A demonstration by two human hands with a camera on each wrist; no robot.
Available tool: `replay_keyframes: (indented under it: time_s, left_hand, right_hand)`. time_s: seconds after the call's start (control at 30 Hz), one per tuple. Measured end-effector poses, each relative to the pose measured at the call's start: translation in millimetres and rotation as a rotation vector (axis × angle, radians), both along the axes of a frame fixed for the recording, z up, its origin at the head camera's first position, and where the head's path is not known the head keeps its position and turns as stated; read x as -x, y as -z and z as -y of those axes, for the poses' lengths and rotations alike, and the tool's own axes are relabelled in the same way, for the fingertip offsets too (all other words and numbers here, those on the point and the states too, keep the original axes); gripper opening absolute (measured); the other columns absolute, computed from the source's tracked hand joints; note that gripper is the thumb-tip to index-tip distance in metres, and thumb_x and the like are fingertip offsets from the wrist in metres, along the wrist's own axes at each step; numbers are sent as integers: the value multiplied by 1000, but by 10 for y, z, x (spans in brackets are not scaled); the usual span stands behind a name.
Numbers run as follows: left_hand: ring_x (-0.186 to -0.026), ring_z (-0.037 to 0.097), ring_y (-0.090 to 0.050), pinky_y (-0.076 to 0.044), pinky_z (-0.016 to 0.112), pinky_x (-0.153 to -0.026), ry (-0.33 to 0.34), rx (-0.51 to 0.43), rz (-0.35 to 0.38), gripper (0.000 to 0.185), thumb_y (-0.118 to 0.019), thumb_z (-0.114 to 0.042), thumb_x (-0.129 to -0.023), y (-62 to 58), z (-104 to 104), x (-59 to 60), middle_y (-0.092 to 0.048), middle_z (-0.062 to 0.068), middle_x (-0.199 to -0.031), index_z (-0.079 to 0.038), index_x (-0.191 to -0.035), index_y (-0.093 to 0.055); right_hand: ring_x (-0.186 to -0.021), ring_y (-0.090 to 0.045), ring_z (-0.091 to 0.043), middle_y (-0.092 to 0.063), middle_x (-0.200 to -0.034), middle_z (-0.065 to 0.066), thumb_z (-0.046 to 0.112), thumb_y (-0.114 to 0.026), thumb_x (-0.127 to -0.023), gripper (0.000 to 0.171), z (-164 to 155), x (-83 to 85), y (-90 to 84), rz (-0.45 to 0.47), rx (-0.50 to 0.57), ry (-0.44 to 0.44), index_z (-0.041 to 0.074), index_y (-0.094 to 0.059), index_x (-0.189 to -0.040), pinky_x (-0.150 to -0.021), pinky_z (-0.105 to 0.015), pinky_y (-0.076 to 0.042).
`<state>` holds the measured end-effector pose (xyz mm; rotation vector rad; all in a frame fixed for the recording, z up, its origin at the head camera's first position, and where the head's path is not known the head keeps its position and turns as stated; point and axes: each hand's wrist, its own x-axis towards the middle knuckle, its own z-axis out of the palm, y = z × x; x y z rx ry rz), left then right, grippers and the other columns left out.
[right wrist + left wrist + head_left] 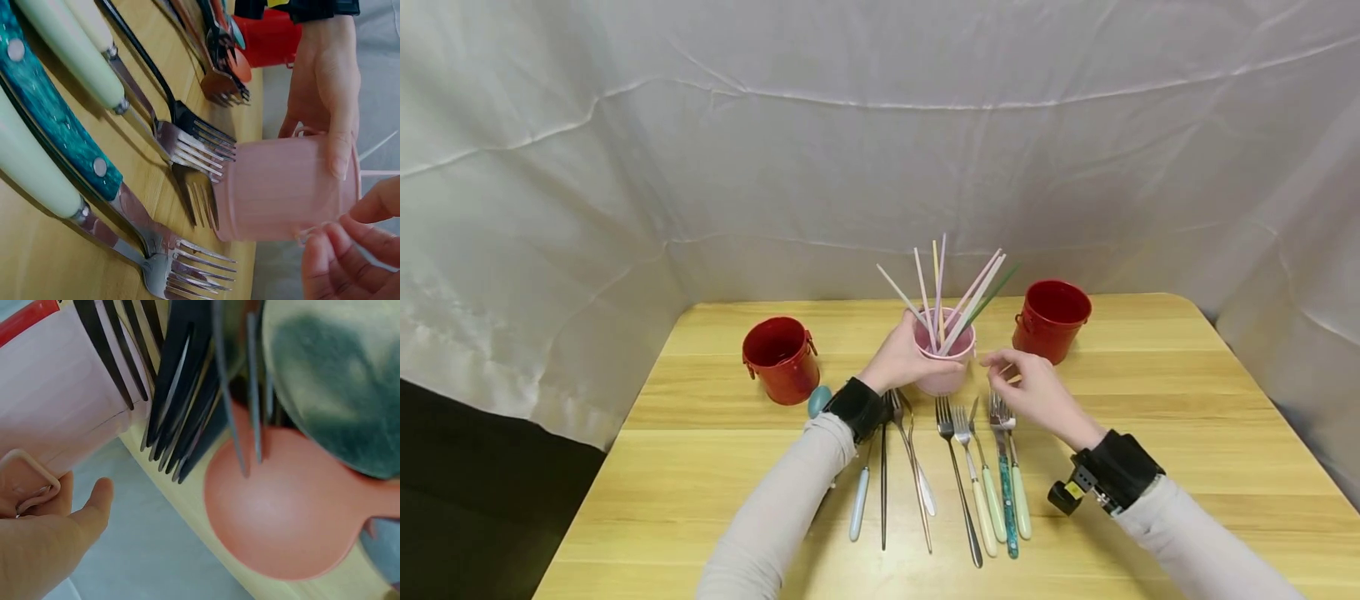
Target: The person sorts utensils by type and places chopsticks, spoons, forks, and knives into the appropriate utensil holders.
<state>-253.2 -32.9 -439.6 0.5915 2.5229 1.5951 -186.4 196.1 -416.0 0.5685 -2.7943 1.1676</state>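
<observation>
My left hand (901, 354) grips the side of a pink bucket (943, 382), its thumb near the rim. Long pastel straws (973, 305) and a green one fan upward out of the bucket. At the bucket's right side is my right hand (1033, 387), fingers loosely bent, nothing visible in its grasp. In the right wrist view its fingertips (331, 236) overlap the small wire handle (304, 235). Just in front of the bucket lie forks, among them a black fork (945, 421) and a fork with a teal handle (1004, 483).
A red bucket (782, 367) stands to the left, and another red bucket (1051, 325) at the back right. More cutlery lies under my left forearm, including a light blue handle (859, 504) and an orange spoon (281, 506). A pale curtain (880, 183) hangs behind the table.
</observation>
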Motion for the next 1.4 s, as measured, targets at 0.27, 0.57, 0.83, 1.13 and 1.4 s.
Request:
replay_keyframes:
  time_s: [0.27, 0.57, 0.83, 1.13, 1.4]
  left_hand:
    - [-136, 26, -53, -42, 47, -116, -17, 42, 72, 107, -93, -31, -70, -26, 173, -97, -52, 11, -147, -13, -153, -28]
    - [-143, 35, -46, -43, 54, -114, -62, 251, -12, 112, -87, -47, -75, -181, 537, -315, -42, 13, -158, -10, -159, -23]
    - [-135, 31, -55, -49, 52, -108, -151, 368, -327, 82, -82, -41, -81, -384, 977, -529, -55, 10, -148, -13, -148, -46]
    - [-131, 39, -51, -42, 61, -108, -381, 458, -575, 86, -85, -39, -74, -375, 1571, -663, -53, 17, -144, -6, -145, -48]
    - [-135, 43, -43, -40, 65, -107, -547, 399, -404, 103, -87, -43, -72, -163, 1884, -696, -43, 22, -152, -4, -152, -35]
  right_hand:
    - [-83, -66, -19, -74, -97, -13, 3, -60, -93, 17, -35, -136, 6, 73, 21, -16, -1, -70, -107, -69, -21, -54]
    - [-84, -67, -18, -72, -105, -22, 4, -60, -95, 21, 69, -270, 31, 233, 145, -48, -4, -66, -113, -72, -22, -56]
    - [-85, -69, -20, -65, -107, -31, 2, -56, -96, 30, 292, -368, 32, 454, 370, -102, -14, -55, -122, -78, -28, -62]
    - [-83, -68, -13, -68, -101, -18, 5, -55, -99, 34, 428, -452, 55, 559, 444, -179, -17, -51, -124, -80, -30, -62]
    - [-88, -67, -20, -66, -106, -25, 6, -55, -98, 34, 579, -518, 133, 602, 430, -191, -15, -52, -125, -79, -28, -61]
